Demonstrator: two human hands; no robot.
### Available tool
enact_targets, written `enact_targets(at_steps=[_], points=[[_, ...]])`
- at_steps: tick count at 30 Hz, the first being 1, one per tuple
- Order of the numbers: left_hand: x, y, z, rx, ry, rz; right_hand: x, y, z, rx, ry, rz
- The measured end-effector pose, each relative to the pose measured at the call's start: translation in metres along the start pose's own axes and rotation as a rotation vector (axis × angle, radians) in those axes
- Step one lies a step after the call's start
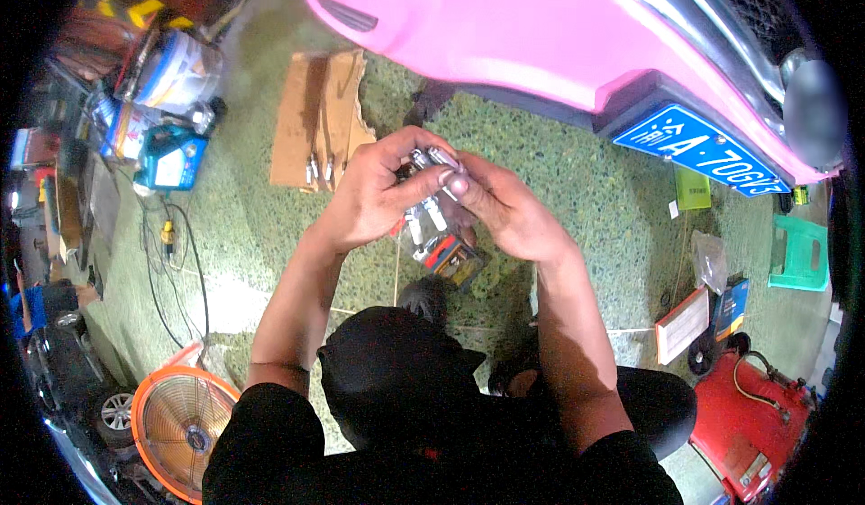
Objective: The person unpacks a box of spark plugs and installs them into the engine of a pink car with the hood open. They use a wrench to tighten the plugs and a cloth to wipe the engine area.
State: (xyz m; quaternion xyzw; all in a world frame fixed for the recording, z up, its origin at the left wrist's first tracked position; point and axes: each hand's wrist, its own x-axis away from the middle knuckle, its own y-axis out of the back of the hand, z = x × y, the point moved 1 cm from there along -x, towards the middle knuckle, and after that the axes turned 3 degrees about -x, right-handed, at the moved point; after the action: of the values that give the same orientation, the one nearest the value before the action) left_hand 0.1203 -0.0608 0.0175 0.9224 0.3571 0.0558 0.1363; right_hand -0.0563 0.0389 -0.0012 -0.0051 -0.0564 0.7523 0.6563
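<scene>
My left hand (368, 194) and my right hand (506, 206) are raised together in front of me, fingers curled inward and thumbs meeting. Small silver spark plugs (441, 157) are pinched between them, partly covered by my fingers. Below the left fingers show white, plug-like pieces (423, 217); whether they are gripped or hang in packaging I cannot tell. Just under the hands is a clear package with an orange and black card (450, 259). On the floor beyond my left hand, a cardboard sheet (293, 127) carries several slim parts with metal and white ends (313, 170).
A pink car bumper (487, 36) spans the far side. At left stand a teal oil jug (171, 158), a white bucket (185, 71) and a black cable (153, 271). An orange fan (185, 433) is near left. At right are a red floor jack (752, 424), an air filter (682, 325) and a green stool (800, 253).
</scene>
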Motion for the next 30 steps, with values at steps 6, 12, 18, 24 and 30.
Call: enact_targets(at_steps=[6,12,18,24,30], points=[[-0.011,0.000,-0.041,0.107,0.010,0.024,0.008,-0.003,0.028,-0.133,-0.025,-0.062],[-0.016,-0.004,-0.050,0.158,-0.090,-0.004,0.015,-0.010,0.040,-0.181,-0.036,-0.168],[-0.018,-0.006,-0.062,0.172,-0.130,-0.015,0.020,-0.013,0.049,-0.139,0.023,-0.241],[-0.016,-0.007,-0.076,0.143,-0.150,-0.047,0.023,-0.013,0.050,-0.109,0.025,-0.262],[-0.017,-0.009,-0.069,0.176,-0.149,-0.041,0.024,-0.012,0.049,-0.081,0.015,-0.275]])
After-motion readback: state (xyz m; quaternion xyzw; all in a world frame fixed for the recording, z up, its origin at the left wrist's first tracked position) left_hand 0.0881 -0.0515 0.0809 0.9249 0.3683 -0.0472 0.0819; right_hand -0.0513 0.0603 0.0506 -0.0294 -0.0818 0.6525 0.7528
